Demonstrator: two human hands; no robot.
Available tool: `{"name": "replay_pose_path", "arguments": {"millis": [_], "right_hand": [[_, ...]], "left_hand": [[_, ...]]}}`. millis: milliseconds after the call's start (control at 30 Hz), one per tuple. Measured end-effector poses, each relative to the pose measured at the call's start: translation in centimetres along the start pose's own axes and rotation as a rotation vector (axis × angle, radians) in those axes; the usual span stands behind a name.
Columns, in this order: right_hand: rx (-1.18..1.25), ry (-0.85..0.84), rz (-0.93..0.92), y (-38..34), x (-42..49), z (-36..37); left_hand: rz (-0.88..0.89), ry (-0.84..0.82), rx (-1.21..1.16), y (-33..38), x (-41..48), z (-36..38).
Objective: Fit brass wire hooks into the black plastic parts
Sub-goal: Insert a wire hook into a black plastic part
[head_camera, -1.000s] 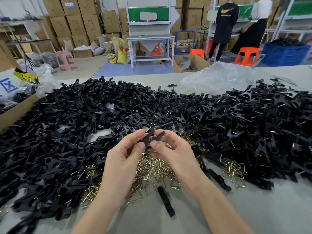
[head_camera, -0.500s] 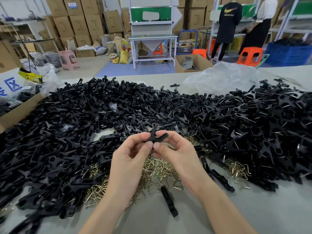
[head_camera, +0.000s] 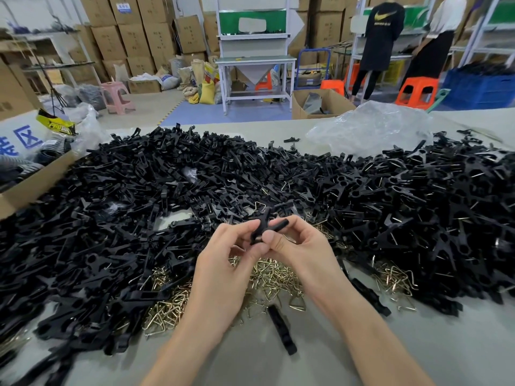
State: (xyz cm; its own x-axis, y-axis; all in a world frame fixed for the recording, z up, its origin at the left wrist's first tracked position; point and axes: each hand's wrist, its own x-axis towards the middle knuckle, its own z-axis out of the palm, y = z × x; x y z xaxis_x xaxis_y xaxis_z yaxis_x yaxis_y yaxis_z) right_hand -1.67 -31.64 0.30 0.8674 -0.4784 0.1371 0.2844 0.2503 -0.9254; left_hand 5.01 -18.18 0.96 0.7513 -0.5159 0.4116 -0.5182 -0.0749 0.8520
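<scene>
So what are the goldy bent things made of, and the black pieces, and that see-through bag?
Gold hooks: thin metal wire, probably brass or brass-plated; they glint yellow and hold sharp bends. Black pieces: moulded plastic, by their dull matte surface and identical shapes. Bag: thin clear plastic film, crinkled and glossy.

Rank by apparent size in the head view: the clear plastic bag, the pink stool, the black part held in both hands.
1. clear plastic bag, clearly largest.
2–3. pink stool and held black part: look about alike; the stool is far off, so unranked.
</scene>
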Motion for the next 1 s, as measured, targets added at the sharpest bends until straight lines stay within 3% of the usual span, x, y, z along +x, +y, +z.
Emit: {"name": "replay_pose_path", "arguments": {"millis": [100, 200, 300, 367, 533, 633, 833, 1000], "right_hand": [[-0.135, 0.004, -0.001, -0.1, 0.1, -0.5], [-0.746, 0.054, -0.107, -0.2, -0.2, -1.6], [-1.307, -0.189, 0.045, 0.2, -0.7, -1.5], [-1.404, -0.225, 0.054, 0.9, -0.7, -1.1], [-1.401, -0.183, -0.080, 1.1, -0.9, -1.1], [-1.278, -0.143, -0.115, 1.1, -0.8, -1.1], [-0.700, -0.019, -0.046, -0.3, -0.7, -0.6], [-0.271, 0.041, 0.032, -1.7, -0.4, -1.2]], "left_hand": [[0.006, 0.052, 0.051, -0.7, 0.5, -0.5], [0.003, 0.176, 0.078, -1.3, 1.0, -1.6], [-0.007, 0.274, 0.076, -1.4, 1.3, -2.3], [-0.002, 0.279, 0.085, -1.5, 1.4, -2.3], [0.017, 0.245, 0.151, -2.1, 1.2, -2.1], [0.011, 0.237, 0.136, -2.0, 1.2, -2.1], [0.026, 0.115, 0.014, -1.7, 1.1, -2.1], [0.191, -0.006, 0.266, -1.9, 1.0, -2.7]]}}
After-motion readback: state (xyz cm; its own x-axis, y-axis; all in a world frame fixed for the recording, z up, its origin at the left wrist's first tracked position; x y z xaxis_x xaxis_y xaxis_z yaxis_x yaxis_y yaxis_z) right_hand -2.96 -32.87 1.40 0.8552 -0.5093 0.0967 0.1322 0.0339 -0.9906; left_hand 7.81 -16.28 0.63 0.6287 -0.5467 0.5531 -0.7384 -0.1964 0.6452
